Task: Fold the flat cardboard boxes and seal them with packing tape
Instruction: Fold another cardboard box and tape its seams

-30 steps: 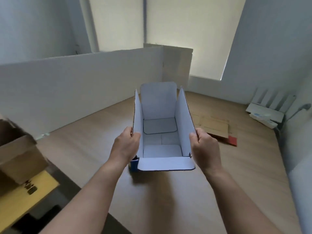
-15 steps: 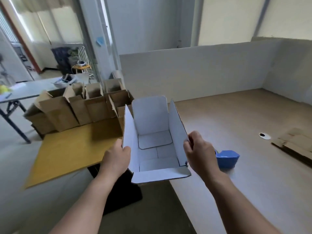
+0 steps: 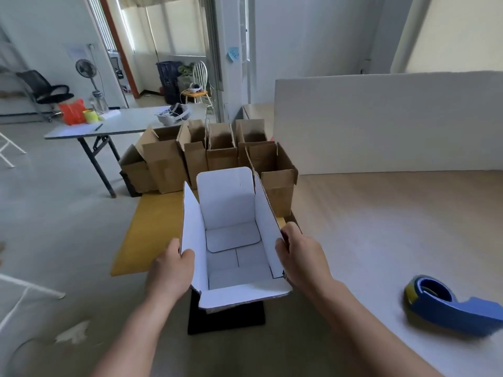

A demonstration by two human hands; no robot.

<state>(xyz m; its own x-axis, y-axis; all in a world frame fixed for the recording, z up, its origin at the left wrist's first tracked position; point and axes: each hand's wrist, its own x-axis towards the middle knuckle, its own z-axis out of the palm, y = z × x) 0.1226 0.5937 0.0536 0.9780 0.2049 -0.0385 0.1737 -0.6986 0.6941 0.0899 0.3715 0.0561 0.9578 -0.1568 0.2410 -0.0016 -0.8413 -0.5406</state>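
A folded cardboard box (image 3: 231, 213), white inside, hangs in the air with its top flaps standing open. My left hand (image 3: 170, 270) grips its left side flap, thumb inside. My right hand (image 3: 300, 259) grips the right side flap the same way. The box is off the wooden table's left edge, above the yellow board (image 3: 147, 235). A blue tape dispenser (image 3: 446, 306) lies on the wooden table (image 3: 381, 227) at the right, apart from both hands.
Several brown boxes (image 3: 215, 151) with open tops stand in a row on the yellow board ahead. A white partition (image 3: 381, 123) runs along the table's far edge. A grey folding table (image 3: 119, 123) stands at the back left. A black block (image 3: 226, 319) sits below the held box.
I have turned left with the box held in both hands. It has left the wooden table and now hangs over the yellow board near the brown boxes. The tape dispenser has shifted to the right.
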